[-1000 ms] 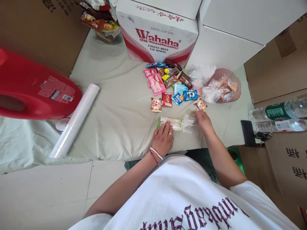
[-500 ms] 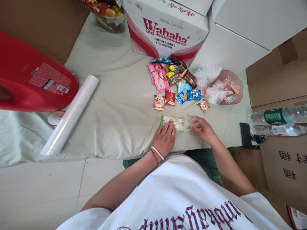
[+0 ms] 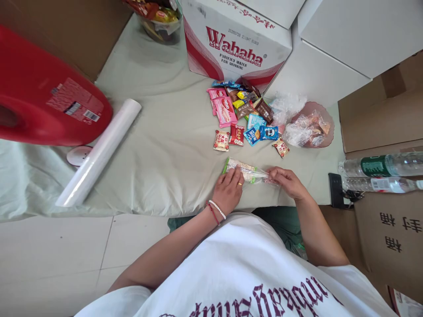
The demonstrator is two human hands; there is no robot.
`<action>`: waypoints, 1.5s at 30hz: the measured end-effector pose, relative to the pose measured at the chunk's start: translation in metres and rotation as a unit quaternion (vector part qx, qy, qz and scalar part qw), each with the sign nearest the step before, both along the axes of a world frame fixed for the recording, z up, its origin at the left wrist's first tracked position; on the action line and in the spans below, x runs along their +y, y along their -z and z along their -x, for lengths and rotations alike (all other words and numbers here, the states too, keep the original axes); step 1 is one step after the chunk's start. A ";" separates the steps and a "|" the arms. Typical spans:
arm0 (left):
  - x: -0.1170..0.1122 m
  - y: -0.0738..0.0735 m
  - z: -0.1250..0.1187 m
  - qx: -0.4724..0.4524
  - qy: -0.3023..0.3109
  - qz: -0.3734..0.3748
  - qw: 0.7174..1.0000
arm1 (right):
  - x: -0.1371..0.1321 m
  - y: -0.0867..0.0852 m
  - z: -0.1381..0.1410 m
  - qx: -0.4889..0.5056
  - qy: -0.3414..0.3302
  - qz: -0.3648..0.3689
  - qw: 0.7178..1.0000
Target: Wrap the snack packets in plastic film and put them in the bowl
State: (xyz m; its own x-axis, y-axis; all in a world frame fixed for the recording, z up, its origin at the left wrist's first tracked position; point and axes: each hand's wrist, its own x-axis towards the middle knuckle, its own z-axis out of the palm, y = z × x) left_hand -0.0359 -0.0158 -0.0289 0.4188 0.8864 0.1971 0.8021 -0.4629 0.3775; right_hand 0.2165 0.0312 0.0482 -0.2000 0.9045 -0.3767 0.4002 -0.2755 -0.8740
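My left hand (image 3: 228, 187), with a ring and two bracelets at the wrist, lies over a pale snack packet (image 3: 244, 167) with green ends, its fingers curled onto it against the cloth. A sheet of clear plastic wrap (image 3: 262, 175) extends from the packet's right end, drawn into a narrow twist. That twist is pinched between the thumb and fingers of my right hand (image 3: 287, 181). Just beyond the packet lie small wrapped snacks: a cream one (image 3: 221, 140), a red one (image 3: 237, 134) and another cream one (image 3: 281, 147) on the right.
A pile of snack packets (image 3: 225, 112) sits before a Wahaha water carton (image 3: 236, 48). Beside it is a pink bowl (image 3: 327, 138) with crumpled plastic. A roll of plastic film (image 3: 99, 152) and a red jug (image 3: 56, 97) lie left; bottles (image 3: 373, 166) and a black phone-like object (image 3: 336, 190) are right.
My right hand has gathered the loose plastic end into a tight twist and moved slightly right and down. My left hand stays on the packet. The view has shifted a little.
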 end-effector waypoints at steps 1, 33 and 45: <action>0.000 0.000 0.000 0.002 0.002 -0.004 1.000 | -0.003 0.005 -0.001 0.006 0.041 0.018 0.999; -0.017 -0.007 0.059 -0.324 0.064 0.026 0.944 | -0.006 0.025 0.143 -0.452 -0.207 -0.284 0.820; -0.006 -0.001 0.083 -0.225 -0.052 -0.083 0.969 | 0.009 0.004 0.160 -0.467 -0.212 -0.268 0.816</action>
